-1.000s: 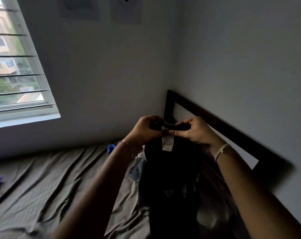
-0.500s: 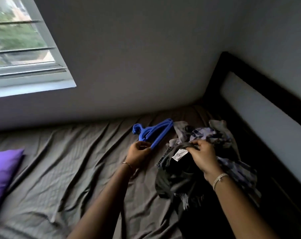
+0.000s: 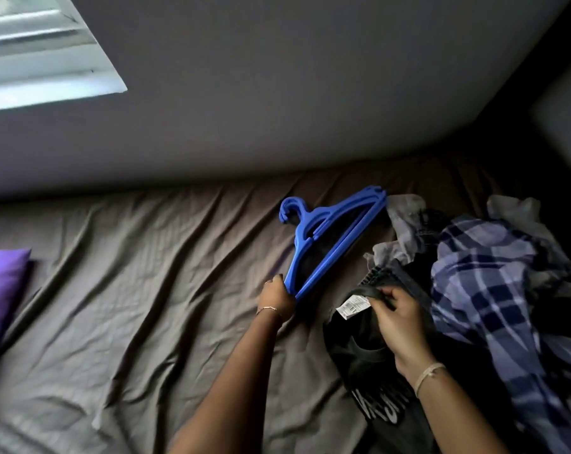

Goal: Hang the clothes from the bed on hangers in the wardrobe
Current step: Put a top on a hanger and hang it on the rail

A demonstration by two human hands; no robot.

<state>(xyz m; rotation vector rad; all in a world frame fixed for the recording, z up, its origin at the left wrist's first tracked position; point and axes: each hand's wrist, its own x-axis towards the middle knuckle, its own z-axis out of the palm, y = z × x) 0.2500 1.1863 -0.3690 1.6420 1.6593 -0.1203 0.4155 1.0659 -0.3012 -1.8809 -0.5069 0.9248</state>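
A stack of blue plastic hangers [image 3: 330,240] lies on the brown bed sheet [image 3: 130,306]. My left hand [image 3: 277,298] grips the near end of the hangers. My right hand [image 3: 398,319] holds the collar of a black T-shirt [image 3: 369,362] with a white label, which lies on the sheet next to a pile of clothes. On top of that pile sits a blue-and-white plaid shirt [image 3: 493,283], with grey garments [image 3: 405,224] behind it.
A purple pillow [image 3: 2,290] lies at the left edge of the bed. The wall [image 3: 277,109] runs along the far side of the bed, with a window [image 3: 38,50] at the upper left. A dark headboard [image 3: 539,126] stands at the right.
Both hands held the black T-shirt up by its collar; it is now lowered onto the bed. My left hand let go of it and took hold of the blue hangers.
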